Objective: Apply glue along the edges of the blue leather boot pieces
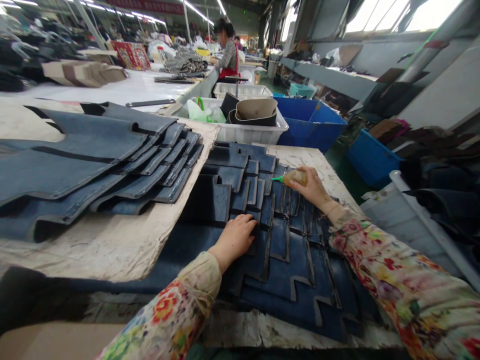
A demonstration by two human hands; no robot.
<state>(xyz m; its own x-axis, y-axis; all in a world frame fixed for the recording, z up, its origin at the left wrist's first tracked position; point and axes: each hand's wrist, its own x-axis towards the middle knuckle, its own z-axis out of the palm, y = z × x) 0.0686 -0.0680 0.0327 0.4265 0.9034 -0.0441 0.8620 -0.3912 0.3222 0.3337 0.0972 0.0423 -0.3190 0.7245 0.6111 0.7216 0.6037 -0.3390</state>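
Several dark blue cut pieces (277, 250) lie overlapped like shingles on the worn table (322, 160) in front of me. My left hand (236, 237) rests on them with fingers curled down, pressing the stack. My right hand (313, 187) is closed round a small amber glue bottle (294, 177) with a green nozzle, its tip pointing left over the upper pieces. Both arms wear floral sleeves.
A second fanned pile of blue pieces (93, 160) lies on a stained board (112, 245) to the left. Behind stand a white crate (251, 132) with rolled material and blue bins (311, 122). Another person (228, 50) works at the far table. A white bin (405, 220) stands at the right.
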